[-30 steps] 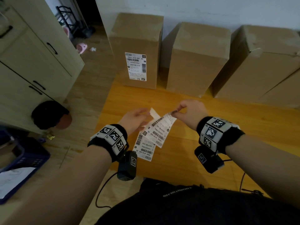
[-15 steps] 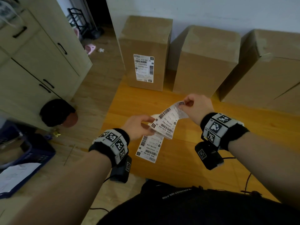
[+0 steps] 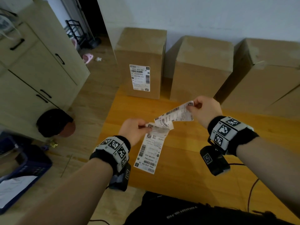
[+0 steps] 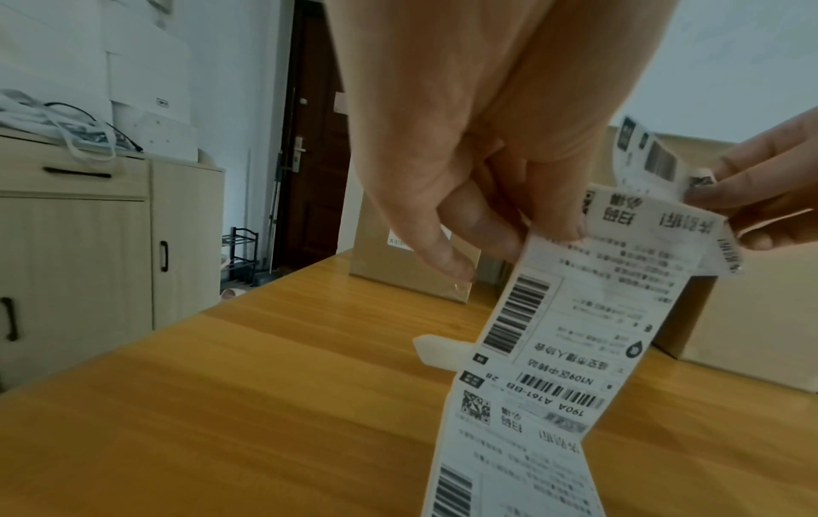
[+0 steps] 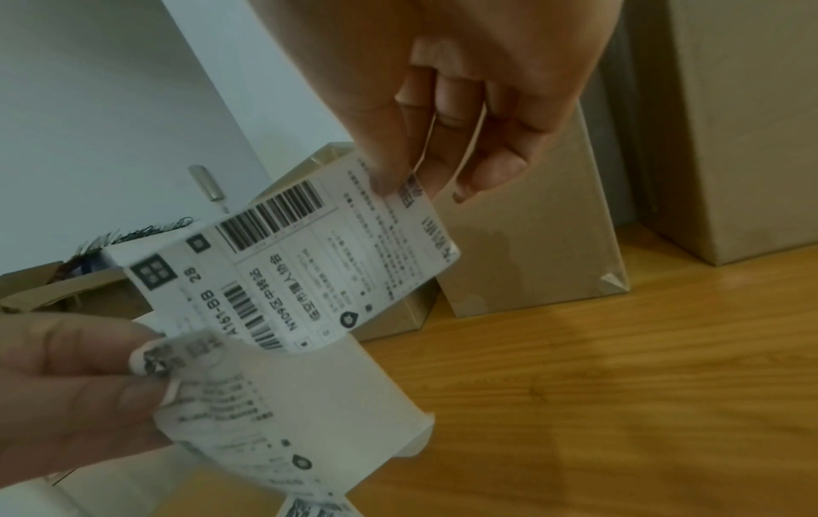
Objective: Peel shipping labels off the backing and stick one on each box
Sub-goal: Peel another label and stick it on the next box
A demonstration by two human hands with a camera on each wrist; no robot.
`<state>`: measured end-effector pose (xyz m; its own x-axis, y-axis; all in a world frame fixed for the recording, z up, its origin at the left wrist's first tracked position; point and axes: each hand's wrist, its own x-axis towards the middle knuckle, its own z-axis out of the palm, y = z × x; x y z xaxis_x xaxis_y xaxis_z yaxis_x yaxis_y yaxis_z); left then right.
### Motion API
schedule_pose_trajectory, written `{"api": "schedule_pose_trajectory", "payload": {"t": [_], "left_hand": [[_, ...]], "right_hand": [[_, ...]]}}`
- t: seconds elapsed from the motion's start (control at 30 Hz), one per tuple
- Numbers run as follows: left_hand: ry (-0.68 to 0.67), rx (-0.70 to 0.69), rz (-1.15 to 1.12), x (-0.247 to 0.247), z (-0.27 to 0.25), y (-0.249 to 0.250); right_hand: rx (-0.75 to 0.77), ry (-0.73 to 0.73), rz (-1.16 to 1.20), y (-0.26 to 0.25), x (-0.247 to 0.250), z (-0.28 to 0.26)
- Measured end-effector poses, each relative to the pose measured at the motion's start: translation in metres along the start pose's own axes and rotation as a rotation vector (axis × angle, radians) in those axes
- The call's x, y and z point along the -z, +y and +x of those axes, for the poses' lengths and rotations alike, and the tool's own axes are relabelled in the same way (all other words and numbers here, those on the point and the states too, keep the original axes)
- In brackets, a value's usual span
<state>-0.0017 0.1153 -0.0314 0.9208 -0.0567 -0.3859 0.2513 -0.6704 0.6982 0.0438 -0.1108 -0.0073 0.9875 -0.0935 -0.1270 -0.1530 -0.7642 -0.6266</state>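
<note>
Two hands (image 3: pixel 134 130) (image 3: pixel 204 109) pinching white barcoded label strip (image 3: pixel 149 153), top label (image 3: pixel 177 115) half peeled.

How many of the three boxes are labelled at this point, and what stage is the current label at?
Done: one. The left box carries a stuck label. In hand: the left hand pinches the label strip while the right hand pinches a peeling label, its lower end not yet free of the strip. Left: the front faces of the middle box and right box show no label.
</note>
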Motion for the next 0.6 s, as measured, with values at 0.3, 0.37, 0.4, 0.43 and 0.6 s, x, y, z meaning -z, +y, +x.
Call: {"api": "schedule_pose_trajectory", "payload": {"t": [0.3,0.37,0.4,0.43,0.6], "left_hand": [[0.002,0.031,0.016,0.006,0.006,-0.009],[-0.002,0.032,0.023,0.007,0.006,-0.010],[-0.005,0.031,0.030,0.007,0.006,-0.011],[-0.010,0.028,0.042,0.007,0.005,-0.013],[-0.098,0.052,0.118,0.007,0.006,-0.018]], "right_hand": [[-0.102,0.084,0.044,0.010,0.014,0.011],[-0.103,0.097,0.053,0.012,0.014,0.011],[-0.106,0.104,0.059,0.012,0.014,0.012],[-0.106,0.111,0.066,0.013,0.014,0.012],[-0.104,0.120,0.140,0.012,0.011,0.011]]}}
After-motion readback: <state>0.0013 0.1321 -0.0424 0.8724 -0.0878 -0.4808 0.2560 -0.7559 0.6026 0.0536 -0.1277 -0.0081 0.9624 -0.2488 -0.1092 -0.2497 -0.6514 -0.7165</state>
